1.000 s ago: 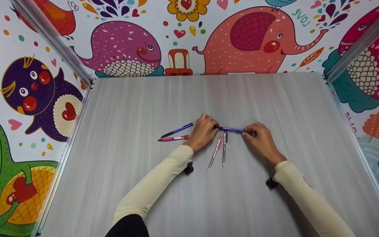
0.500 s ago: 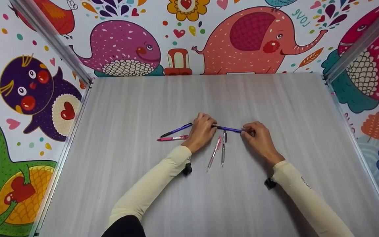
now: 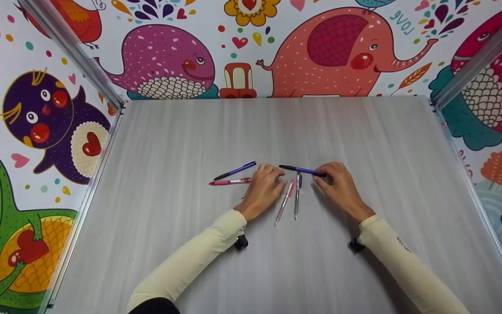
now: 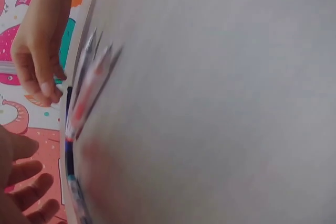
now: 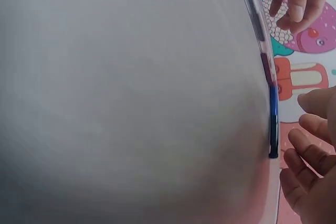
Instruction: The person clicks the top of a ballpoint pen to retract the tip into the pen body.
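A blue pen with a black end (image 3: 301, 169) lies crosswise on the table. My right hand (image 3: 340, 187) is beside its right end; in the right wrist view its fingers (image 5: 304, 150) are spread loosely, apart from the pen. My left hand (image 3: 262, 187) hovers left of the pen with nothing between its relaxed fingers (image 4: 31, 190). Below the crosswise pen lie a clear pen with a pink end (image 3: 285, 203) and a grey-and-purple pen (image 3: 297, 198). A pink pen (image 3: 227, 182), partly hidden by the left hand, and a second blue pen (image 3: 235, 171) lie farther left.
The pens lie on a grey wood-grain tabletop (image 3: 190, 131). Walls printed with cartoon animals (image 3: 329, 56) stand at the back and both sides, with metal posts (image 3: 76, 56) at the rear corners.
My left hand has let go of the crosswise blue pen and drawn back toward me, baring its black end. The right fingers have loosened from the other end.
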`<state>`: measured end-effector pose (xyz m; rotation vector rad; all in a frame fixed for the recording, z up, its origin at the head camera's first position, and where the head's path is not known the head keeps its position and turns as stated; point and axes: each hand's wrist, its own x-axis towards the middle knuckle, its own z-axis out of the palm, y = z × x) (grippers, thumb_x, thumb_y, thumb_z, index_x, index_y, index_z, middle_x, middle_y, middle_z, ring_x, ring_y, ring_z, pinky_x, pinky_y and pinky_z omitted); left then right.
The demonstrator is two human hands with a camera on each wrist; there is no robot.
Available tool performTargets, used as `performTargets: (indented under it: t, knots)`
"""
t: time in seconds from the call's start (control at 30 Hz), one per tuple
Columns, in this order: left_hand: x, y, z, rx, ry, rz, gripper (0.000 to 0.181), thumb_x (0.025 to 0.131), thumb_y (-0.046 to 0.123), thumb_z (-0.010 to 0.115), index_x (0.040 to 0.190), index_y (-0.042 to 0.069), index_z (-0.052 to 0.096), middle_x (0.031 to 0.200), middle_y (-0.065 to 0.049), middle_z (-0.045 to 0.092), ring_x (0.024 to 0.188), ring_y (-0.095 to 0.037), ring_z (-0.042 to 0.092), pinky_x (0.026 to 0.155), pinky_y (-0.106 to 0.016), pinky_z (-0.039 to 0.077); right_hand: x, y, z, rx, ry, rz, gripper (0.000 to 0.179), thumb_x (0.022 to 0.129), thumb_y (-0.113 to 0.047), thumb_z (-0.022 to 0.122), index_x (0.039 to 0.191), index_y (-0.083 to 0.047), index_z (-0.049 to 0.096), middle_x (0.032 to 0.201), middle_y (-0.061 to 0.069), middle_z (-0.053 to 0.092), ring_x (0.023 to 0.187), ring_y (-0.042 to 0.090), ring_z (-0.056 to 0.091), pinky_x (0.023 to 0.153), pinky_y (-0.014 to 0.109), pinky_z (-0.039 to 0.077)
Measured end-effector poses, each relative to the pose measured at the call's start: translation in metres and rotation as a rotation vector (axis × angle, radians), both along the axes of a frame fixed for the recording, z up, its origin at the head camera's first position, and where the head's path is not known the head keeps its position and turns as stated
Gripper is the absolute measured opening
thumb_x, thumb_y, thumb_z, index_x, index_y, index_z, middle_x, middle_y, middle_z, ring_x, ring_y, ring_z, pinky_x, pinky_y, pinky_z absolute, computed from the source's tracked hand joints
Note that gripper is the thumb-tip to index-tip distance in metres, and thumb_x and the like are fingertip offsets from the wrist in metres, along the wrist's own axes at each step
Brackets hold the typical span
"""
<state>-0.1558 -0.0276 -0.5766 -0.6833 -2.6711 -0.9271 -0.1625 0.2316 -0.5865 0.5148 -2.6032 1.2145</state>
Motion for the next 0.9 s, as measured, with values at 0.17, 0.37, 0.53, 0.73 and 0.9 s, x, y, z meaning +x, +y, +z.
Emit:
performTargets:
  t: [0.17,0.37,0.53,0.73,0.9]
  knots:
    - [0.013,0.002,-0.002,0.016,0.009,0.001,0.02,0.091,0.018,0.076,0.108,0.007,0.074,0.107,-0.002,0.068,0.104,-0.019,0.057,0.091,-0.035,0.048,0.003,-0.007,0.0,0.028,0.052,0.033,0.019,0.088,-0.011,0.079,0.104,-0.003,0.074,0.105,0.006,0.069,0.104,0.022,0.055,0.089,0.037,0.044]
    - [0.027,0.002,-0.004,-0.007,0.058,-0.01,0.023,0.091,0.021,0.076,0.11,0.007,0.074,0.108,-0.002,0.067,0.104,-0.019,0.056,0.09,-0.034,0.049,0.009,-0.012,0.0,0.054,0.07,0.064,0.021,0.087,-0.013,0.08,0.105,-0.003,0.074,0.106,0.003,0.069,0.104,0.021,0.054,0.088,0.038,0.046]
    - [0.037,0.004,-0.006,0.019,0.084,-0.041,0.024,0.092,0.021,0.076,0.11,0.006,0.073,0.108,-0.001,0.067,0.104,-0.018,0.057,0.089,-0.034,0.049,0.013,-0.016,-0.001,0.078,0.069,0.091,0.024,0.087,-0.017,0.081,0.107,-0.005,0.075,0.109,0.001,0.069,0.106,0.019,0.053,0.09,0.038,0.047]
    - [0.049,0.008,-0.011,0.036,0.106,-0.058,0.027,0.089,0.019,0.078,0.112,0.005,0.072,0.104,-0.003,0.067,0.102,-0.018,0.055,0.088,-0.034,0.048,0.015,-0.021,-0.002,0.09,0.101,0.131,0.025,0.085,-0.017,0.083,0.106,-0.007,0.075,0.11,0.002,0.069,0.106,0.02,0.053,0.091,0.038,0.045]
    - [0.061,0.009,-0.013,0.01,0.085,-0.034,0.033,0.088,0.023,0.079,0.116,0.008,0.07,0.107,-0.001,0.064,0.105,-0.017,0.053,0.087,-0.036,0.048,0.015,-0.024,-0.002,0.102,0.129,0.154,0.025,0.084,-0.017,0.084,0.106,-0.007,0.075,0.11,0.003,0.069,0.106,0.021,0.053,0.093,0.037,0.044]
